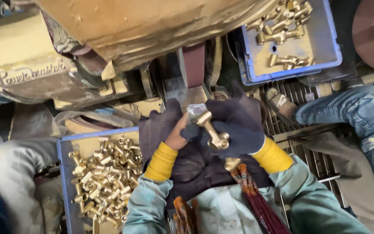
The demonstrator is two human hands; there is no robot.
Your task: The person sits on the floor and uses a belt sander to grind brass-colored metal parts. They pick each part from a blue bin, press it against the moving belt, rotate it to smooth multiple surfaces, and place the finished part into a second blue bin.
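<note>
Both gloved hands, left hand (169, 130) and right hand (234, 125), grip my brass fitting (212, 132) just below the sanding belt (194, 65), steadying it for grinding.

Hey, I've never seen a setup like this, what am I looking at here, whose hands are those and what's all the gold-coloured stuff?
This is one picture from a camera worn on a person's head, looking straight down at their own two hands. Both wear dark gloves with yellow cuffs. The right hand has its grip closed on a brass T-shaped pipe fitting, and the left hand steadies its upper end. Just beyond the fitting runs a reddish-brown sanding belt, part of a dusty machine. To the left sits a blue crate heaped with brass fittings; a second blue crate at top right holds fewer. On the right, a jeans-clad leg and sandalled foot belong to another person.
</note>
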